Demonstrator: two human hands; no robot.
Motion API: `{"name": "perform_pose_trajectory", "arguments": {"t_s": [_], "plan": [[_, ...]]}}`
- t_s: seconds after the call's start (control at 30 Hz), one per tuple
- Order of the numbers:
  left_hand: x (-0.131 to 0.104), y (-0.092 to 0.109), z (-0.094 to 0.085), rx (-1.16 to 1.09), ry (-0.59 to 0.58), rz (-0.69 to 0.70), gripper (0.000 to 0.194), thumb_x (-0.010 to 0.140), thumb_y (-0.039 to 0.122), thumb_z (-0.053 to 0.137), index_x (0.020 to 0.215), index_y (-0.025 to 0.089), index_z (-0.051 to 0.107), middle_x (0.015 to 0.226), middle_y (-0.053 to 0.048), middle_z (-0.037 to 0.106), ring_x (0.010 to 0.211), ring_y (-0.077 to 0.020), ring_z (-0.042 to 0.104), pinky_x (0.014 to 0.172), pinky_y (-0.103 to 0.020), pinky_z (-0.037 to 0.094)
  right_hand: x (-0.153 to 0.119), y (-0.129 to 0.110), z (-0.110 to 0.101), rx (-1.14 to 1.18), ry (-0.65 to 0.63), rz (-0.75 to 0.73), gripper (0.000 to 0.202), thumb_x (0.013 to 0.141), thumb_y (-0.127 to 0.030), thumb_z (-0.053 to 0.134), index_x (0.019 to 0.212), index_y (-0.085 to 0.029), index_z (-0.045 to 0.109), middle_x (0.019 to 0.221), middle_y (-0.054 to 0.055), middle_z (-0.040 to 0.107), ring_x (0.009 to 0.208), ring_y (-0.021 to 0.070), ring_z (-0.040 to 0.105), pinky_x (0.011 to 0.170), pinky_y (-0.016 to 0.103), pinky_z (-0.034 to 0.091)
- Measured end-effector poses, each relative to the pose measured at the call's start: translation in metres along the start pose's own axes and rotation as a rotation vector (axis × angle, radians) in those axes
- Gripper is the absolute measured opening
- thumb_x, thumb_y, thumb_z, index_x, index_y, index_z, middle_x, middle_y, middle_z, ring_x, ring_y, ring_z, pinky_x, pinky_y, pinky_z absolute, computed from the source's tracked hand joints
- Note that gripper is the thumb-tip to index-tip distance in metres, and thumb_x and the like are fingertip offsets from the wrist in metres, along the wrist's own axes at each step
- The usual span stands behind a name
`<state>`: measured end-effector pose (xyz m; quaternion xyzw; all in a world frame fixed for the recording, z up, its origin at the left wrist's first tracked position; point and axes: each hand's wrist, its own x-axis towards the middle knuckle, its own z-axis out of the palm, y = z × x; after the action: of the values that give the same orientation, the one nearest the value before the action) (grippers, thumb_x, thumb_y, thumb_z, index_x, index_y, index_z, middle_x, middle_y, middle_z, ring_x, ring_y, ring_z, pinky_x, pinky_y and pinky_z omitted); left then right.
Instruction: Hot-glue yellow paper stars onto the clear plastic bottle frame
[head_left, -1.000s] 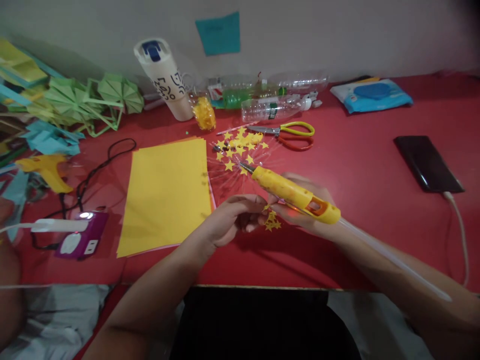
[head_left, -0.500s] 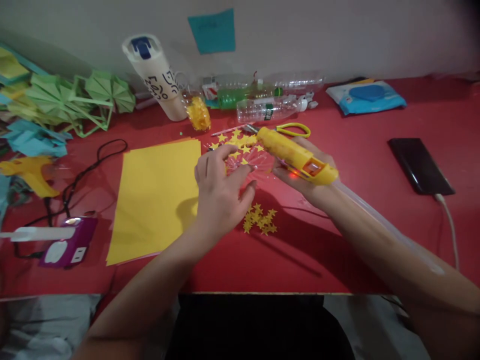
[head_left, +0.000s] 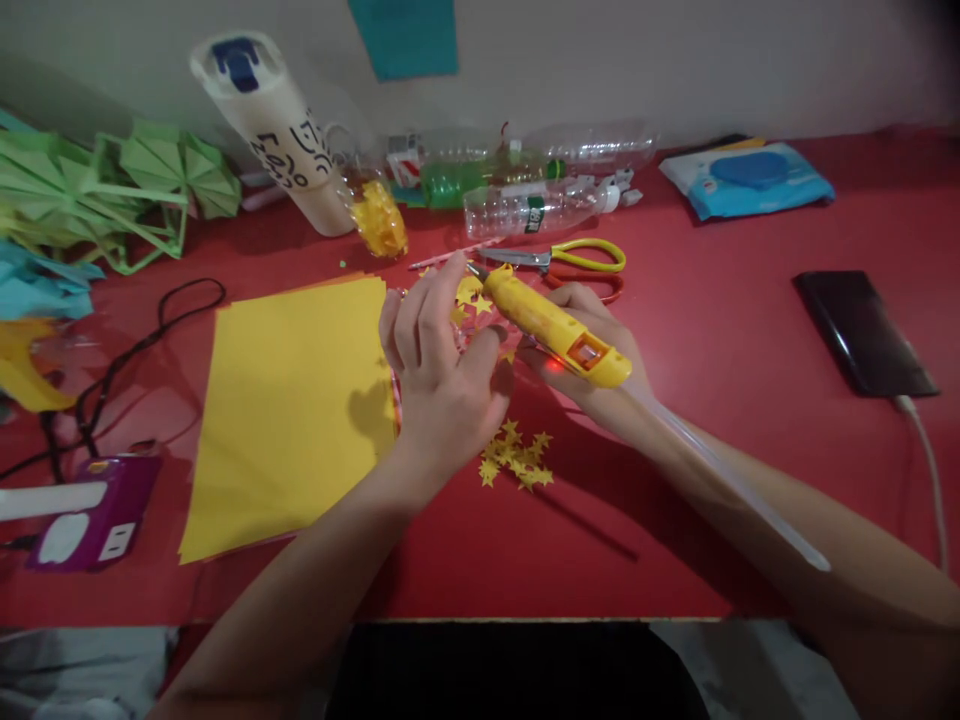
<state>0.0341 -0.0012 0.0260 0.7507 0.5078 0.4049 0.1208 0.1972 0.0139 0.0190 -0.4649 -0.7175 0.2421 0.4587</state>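
My right hand [head_left: 592, 350] is wrapped round a yellow glue gun [head_left: 551, 322], whose metal nozzle points up and left; a clear glue stick [head_left: 739, 487] trails from its back over my forearm. My left hand [head_left: 446, 375] is beside the nozzle, fingers bent and parted over a clear plastic piece and yellow stars [head_left: 471, 297]; what its fingertips touch is partly hidden. Nearer the table's front lies a small pile of yellow stars [head_left: 516, 455]. Yellow paper sheets [head_left: 292, 410] lie left of my left hand.
Scissors [head_left: 589, 257], plastic bottles [head_left: 517, 208] and a white tumbler [head_left: 281, 140] are at the back. On the right are a phone [head_left: 862, 330] and a wipes pack [head_left: 746, 180]. A purple power strip [head_left: 94, 515], black cable and second glue gun [head_left: 26, 365] are left.
The glue gun and my right hand have moved left, bringing the nozzle close to my left fingers. More of the scissors shows. The view has shifted slightly.
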Motion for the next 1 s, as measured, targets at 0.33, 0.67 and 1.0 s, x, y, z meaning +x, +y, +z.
{"name": "perform_pose_trajectory", "arguments": {"t_s": [0.33, 0.67, 1.0], "plan": [[-0.0013, -0.0014, -0.0004, 0.133, 0.036, 0.107, 0.008, 0.079, 0.015, 0.062, 0.08, 0.024, 0.06, 0.143, -0.004, 0.05, 0.137, -0.0314, 0.04, 0.118, -0.058, 0.02, 0.0022, 0.0, 0.0025, -0.016, 0.013, -0.001, 0.015, 0.081, -0.03, 0.065, 0.071, -0.025, 0.055, 0.087, 0.002, 0.06, 0.083, 0.0206, 0.059, 0.085, 0.045, 0.052], [-0.005, 0.0004, -0.0009, 0.048, -0.041, 0.011, 0.023, 0.074, 0.015, 0.066, 0.092, 0.03, 0.063, 0.143, -0.002, 0.049, 0.143, -0.0345, 0.03, 0.113, -0.06, 0.031, 0.0029, 0.0017, 0.0037, -0.019, 0.04, -0.024, 0.022, 0.083, -0.037, 0.064, 0.067, -0.024, 0.055, 0.085, 0.002, 0.059, 0.08, 0.0192, 0.057, 0.081, 0.043, 0.05], [-0.0008, 0.0029, 0.0003, 0.07, 0.009, 0.103, 0.017, 0.076, 0.018, 0.062, 0.091, 0.024, 0.062, 0.142, -0.005, 0.049, 0.141, -0.0365, 0.032, 0.114, -0.059, 0.026, 0.0012, 0.0007, 0.0045, -0.042, 0.024, -0.023, 0.018, 0.085, -0.036, 0.063, 0.072, -0.025, 0.057, 0.087, 0.003, 0.06, 0.081, 0.0198, 0.056, 0.079, 0.042, 0.05]]}}
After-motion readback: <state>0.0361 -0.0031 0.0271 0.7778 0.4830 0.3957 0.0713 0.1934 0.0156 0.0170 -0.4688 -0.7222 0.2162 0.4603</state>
